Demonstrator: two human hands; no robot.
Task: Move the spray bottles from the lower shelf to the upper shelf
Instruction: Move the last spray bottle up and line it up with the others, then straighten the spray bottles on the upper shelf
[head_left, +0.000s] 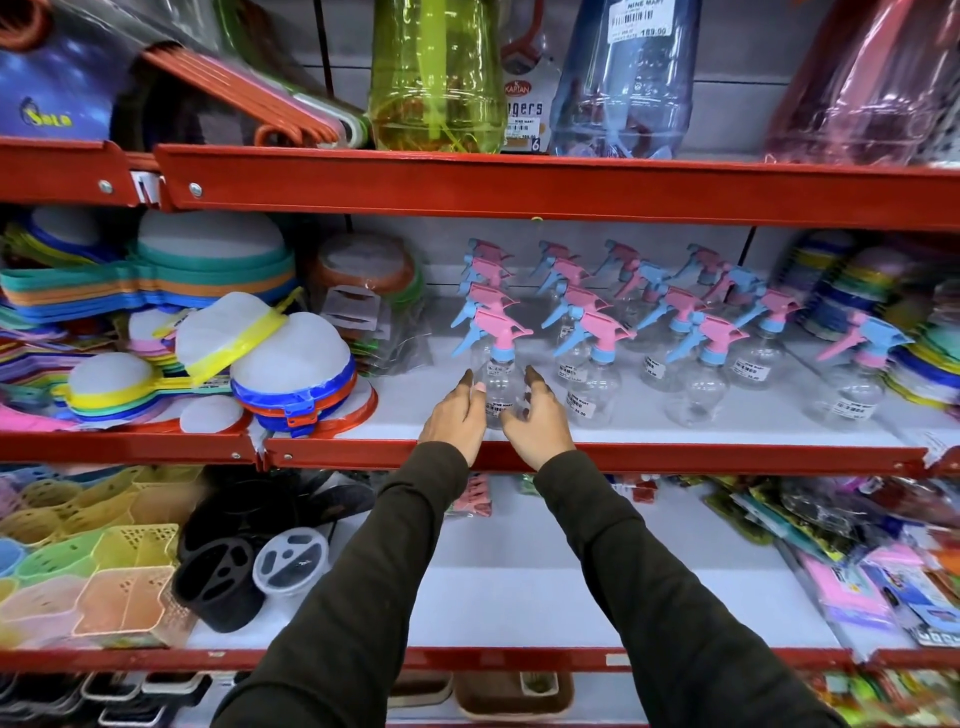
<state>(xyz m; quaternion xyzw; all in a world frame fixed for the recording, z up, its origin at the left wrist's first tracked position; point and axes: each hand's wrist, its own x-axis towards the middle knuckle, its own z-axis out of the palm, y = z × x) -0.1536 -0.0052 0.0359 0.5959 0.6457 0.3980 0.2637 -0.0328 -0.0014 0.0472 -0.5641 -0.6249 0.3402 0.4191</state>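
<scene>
A clear spray bottle (497, 384) labelled "NINE MART", at the middle shelf's (675, 457) front edge, is flanked by the open left hand (453, 418) and right hand (537, 423); whether it is touched cannot be told.

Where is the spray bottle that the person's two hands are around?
In the head view it stands at the front edge of the middle shelf, centre frame: the front spray bottle between the left hand and right hand, with colourful strainers to its left.

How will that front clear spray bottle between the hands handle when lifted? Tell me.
The front spray bottle looks empty and clear, so probably light. Its pink-and-blue trigger head sits above a round body, so it may tip easily. The left hand and right hand flank it; smooth plastic could be slippery.
</scene>
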